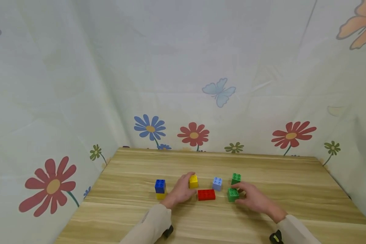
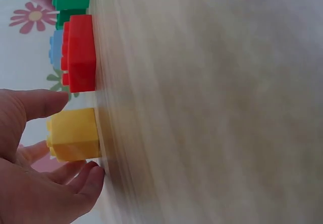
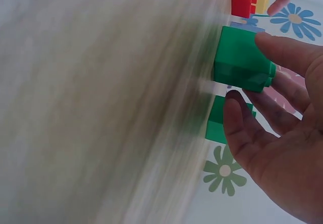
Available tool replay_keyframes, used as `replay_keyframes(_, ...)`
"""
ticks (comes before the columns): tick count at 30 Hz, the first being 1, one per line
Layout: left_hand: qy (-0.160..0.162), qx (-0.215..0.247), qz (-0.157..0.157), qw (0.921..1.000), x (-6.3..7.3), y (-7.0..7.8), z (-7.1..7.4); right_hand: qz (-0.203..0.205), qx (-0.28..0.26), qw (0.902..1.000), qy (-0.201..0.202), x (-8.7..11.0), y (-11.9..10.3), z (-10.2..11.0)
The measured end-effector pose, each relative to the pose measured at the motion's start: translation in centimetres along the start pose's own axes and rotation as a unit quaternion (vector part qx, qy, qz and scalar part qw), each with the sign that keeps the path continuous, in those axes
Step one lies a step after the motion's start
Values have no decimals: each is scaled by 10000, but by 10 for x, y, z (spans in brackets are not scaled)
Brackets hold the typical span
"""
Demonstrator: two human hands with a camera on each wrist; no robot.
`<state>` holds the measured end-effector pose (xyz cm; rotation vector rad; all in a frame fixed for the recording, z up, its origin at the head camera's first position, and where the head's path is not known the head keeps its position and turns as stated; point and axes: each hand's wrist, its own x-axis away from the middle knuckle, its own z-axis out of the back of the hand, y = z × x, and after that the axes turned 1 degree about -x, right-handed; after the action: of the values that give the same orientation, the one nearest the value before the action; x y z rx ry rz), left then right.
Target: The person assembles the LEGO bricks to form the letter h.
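Note:
My left hand [image 1: 181,191] is spread about a yellow block [image 1: 193,181], its thumb apart from the block in the left wrist view. That block [image 2: 75,135] stands on the table with studs up. My right hand [image 1: 254,198] holds a green block [image 1: 233,195] between thumb and fingers. In the right wrist view the thumb lies over one side of this green block [image 3: 239,57], and the fingers pass behind it. Just beyond sits a second green block [image 1: 236,178]. A red block [image 1: 206,195] and a light blue block [image 1: 217,183] rest between the hands.
Left of the left hand, a dark blue block [image 1: 160,185] is stacked on a yellow block [image 1: 161,196]. The wooden table [image 1: 219,223] reaches back to a white cloth [image 1: 170,67] printed with flowers and butterflies, which also hangs at both sides.

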<state>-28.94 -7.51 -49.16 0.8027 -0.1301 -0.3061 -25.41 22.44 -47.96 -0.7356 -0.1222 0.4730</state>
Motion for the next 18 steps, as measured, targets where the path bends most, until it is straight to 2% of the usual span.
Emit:
replay_keyframes(8, 88, 85, 73, 9999, -11, -6, 0, 40, -79, 10000, 1, -5, 5, -5)
replay_keyframes(13, 68, 87, 221, 9997, -10, -4, 1, 150, -54, 9999, 4, -6, 7, -7)
replay_keyframes(18, 35, 104, 297, 9995, -6, -2, 3, 37, -53, 10000, 53, -7, 6, -10)
